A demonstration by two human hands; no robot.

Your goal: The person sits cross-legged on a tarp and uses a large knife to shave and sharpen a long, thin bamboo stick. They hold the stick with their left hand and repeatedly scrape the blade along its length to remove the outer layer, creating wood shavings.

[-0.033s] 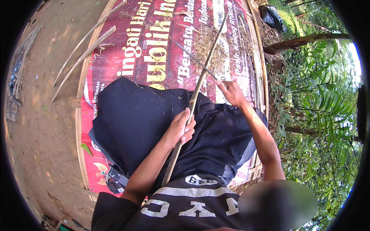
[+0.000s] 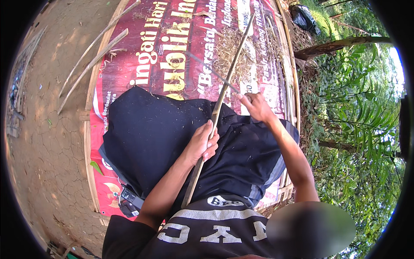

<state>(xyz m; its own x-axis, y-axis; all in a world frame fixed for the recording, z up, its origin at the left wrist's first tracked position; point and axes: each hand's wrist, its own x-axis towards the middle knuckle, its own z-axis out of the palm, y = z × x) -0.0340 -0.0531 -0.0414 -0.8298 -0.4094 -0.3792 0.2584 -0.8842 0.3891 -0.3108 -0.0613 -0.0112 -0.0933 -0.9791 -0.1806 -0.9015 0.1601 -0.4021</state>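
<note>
Strip (image 2: 219,103) in left hand (image 2: 201,142) — bag (image 2: 304,19) beyond

Present are two hands (image 2: 202,142) (image 2: 258,107), one long strip (image 2: 219,102), one slender dark implement (image 2: 215,74), one red banner (image 2: 118,71), one black bag (image 2: 304,19).

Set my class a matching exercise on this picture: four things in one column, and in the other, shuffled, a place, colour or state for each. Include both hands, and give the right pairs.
Things
1. Left hand
2. Right hand
3. Bag
4. Leaf

Places, colours, states
A. Green, at the left edge of the banner
B. Holding one end of the thin tool
C. Black, near the top right of the view
D. Closed around the long stick

Right pairs: 1-D, 2-B, 3-C, 4-A
</note>
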